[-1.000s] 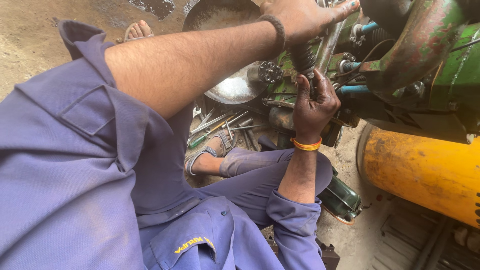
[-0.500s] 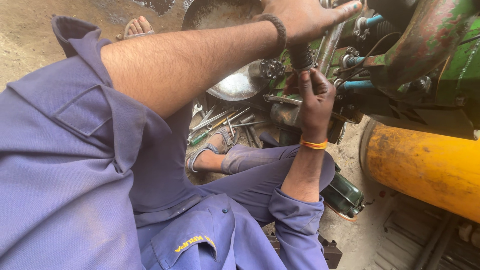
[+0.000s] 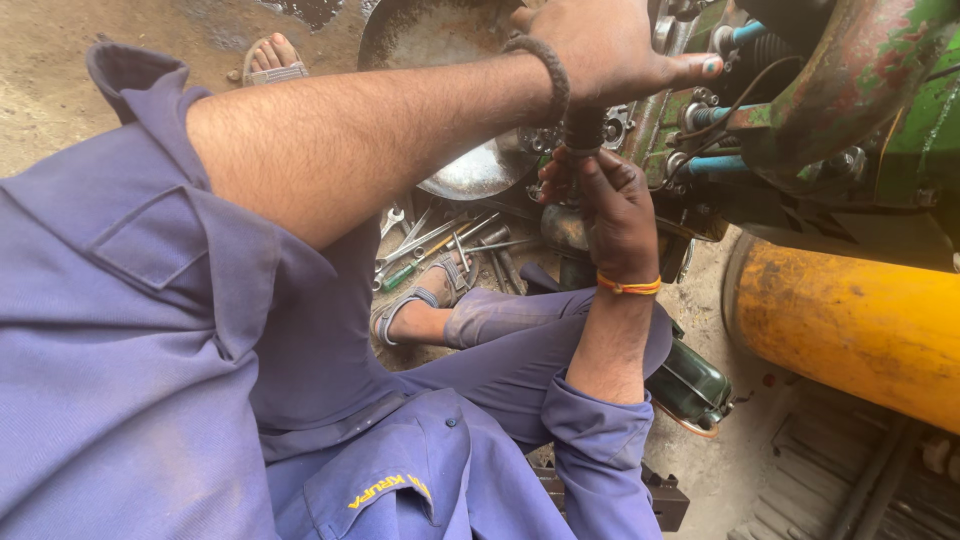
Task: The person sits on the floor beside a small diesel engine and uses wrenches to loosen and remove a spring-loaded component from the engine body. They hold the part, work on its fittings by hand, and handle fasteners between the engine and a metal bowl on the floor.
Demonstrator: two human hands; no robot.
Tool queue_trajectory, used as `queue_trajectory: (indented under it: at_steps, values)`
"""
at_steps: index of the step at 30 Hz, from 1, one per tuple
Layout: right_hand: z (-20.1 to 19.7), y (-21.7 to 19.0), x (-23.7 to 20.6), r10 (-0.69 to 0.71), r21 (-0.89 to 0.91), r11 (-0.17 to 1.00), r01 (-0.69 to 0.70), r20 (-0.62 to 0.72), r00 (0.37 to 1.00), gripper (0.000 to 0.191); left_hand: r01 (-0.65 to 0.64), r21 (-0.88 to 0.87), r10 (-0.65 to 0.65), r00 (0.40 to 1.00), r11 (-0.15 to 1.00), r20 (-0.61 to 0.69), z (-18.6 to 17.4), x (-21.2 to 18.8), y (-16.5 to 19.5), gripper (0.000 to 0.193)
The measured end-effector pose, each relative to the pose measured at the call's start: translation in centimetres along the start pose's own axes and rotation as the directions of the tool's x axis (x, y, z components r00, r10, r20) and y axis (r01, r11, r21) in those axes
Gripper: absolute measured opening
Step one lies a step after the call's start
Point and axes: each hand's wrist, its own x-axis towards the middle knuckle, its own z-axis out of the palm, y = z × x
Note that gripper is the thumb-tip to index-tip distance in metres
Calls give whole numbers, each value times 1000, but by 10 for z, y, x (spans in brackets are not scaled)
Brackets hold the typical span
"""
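Both hands are gripping one black hose (image 3: 584, 128) (left hand (image 3: 610, 45) above, right hand (image 3: 612, 205) below) beside the green engine (image 3: 900, 110).

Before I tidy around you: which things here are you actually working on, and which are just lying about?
In hand:
left hand and right hand on the black hose
green engine

Lying about:
spanners
metal pan
yellow cylinder
dark green canister

I see no packages, signs or screens, only a small yellow embroidered label (image 3: 382, 487) on the blue coverall's chest pocket.
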Motion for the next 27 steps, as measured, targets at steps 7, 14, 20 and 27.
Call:
queue_trajectory:
  at_steps: [7, 14, 20, 27]
  values:
    - [-8, 5, 3, 34, 145, 989, -35, 14, 999, 37, 58, 77, -59, 998, 995, 15, -3, 2, 4, 90]
    - [5, -6, 3, -50, 0, 999, 50, -65, 997, 36, 109, -13, -108, 993, 994, 57, -2, 11, -7, 93]
    - [13, -5, 3, -42, -145, 989, 16, -181, 983, 28, 267, -64, -248, 944, 962, 217, 17, 17, -26, 92]
    - [-8, -12, -1, 104, 9, 995, -104, -220, 970, 30, 187, 51, -184, 814, 981, 551, -22, 7, -15, 69]
